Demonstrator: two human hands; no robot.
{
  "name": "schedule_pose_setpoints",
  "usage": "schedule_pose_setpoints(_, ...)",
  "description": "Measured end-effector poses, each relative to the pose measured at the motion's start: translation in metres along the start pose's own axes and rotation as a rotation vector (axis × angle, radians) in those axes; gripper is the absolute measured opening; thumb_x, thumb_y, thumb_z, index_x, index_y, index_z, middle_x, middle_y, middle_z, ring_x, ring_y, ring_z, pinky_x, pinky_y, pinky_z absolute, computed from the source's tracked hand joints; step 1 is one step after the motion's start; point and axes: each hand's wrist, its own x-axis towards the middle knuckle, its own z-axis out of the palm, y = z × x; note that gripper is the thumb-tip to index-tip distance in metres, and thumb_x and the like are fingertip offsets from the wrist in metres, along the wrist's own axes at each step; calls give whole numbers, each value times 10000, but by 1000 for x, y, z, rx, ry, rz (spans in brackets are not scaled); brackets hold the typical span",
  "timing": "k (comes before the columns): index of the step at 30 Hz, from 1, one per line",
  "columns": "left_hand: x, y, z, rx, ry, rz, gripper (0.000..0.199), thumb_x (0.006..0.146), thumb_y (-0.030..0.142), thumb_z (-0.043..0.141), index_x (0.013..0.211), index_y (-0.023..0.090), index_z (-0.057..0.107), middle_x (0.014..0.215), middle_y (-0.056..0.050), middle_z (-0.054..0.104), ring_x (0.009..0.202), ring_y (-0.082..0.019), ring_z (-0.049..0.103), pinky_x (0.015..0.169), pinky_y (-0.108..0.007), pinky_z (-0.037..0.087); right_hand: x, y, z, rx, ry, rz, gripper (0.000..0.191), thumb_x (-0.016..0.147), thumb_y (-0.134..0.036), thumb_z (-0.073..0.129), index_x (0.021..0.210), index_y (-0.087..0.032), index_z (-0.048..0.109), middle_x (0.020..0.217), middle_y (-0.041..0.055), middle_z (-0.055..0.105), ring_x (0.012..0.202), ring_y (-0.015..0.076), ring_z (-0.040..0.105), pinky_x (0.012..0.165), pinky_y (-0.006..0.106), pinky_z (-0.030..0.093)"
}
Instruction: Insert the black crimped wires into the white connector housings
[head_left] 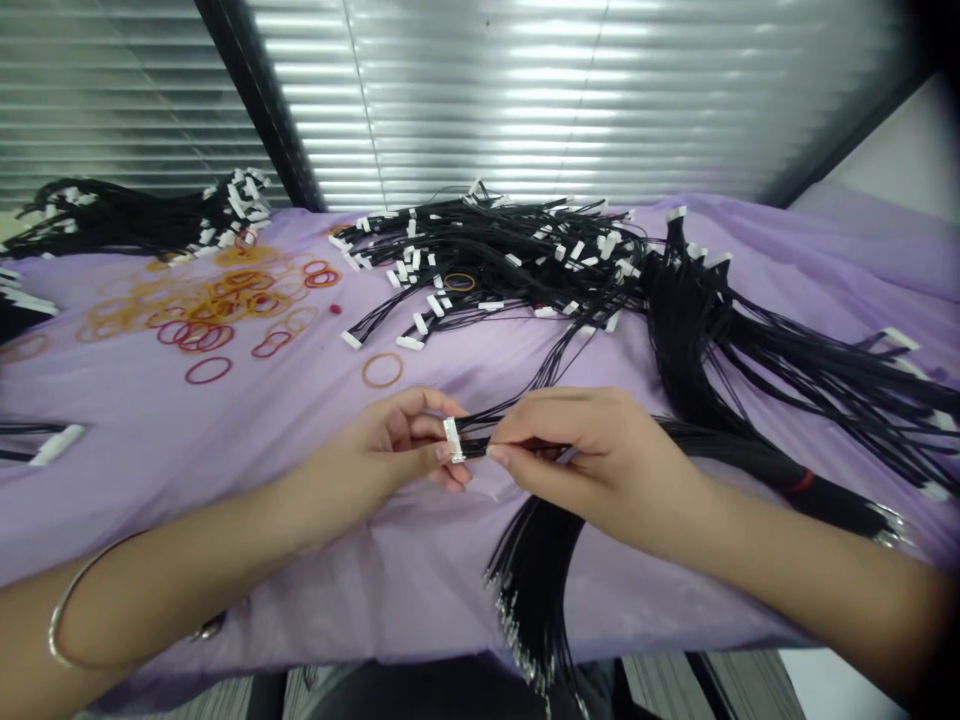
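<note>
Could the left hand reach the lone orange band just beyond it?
Probably yes: only purple cloth shows between the left hand and the orange band, though that hand holds a white connector.

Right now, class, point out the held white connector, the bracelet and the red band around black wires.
White connector [453,440], head view: middle of its body.
Bracelet [55,625], head view: left curve of its hoop.
Red band [804,480], head view: middle of its visible side.

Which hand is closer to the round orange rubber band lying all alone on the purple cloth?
Left. The left hand is just on the near side of the round orange rubber band; the right hand is farther off, to its right.
</note>
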Motion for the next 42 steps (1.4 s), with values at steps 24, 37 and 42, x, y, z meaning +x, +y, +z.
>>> schedule_pose_setpoints(24,-1,4,3,99,-26,9,185,817,135,653,952,133,527,733,-17,694,658,-92,643,672,-199,502,3,9,4,-64,0,117,142,738,-86,572,610,-134,532,555,-55,456,519,33,399,504,164,297)
schedule_pose_setpoints(37,-1,5,4,104,-19,2,189,794,132,665,934,142,540,703,-3,689,626,-97,643,663,-211,507,3,11,1,-117,-6,10,136,745,-73,579,633,-133,532,568,-53,451,530,34,389,518,160,300)
schedule_pose_setpoints(42,-1,4,5,107,-40,26,185,796,121,661,933,138,537,705,3,688,631,-87,641,656,-196,509,3,12,1,-106,-21,21,125,749,-75,579,644,-131,539,570,-53,450,533,34,391,524,161,296)
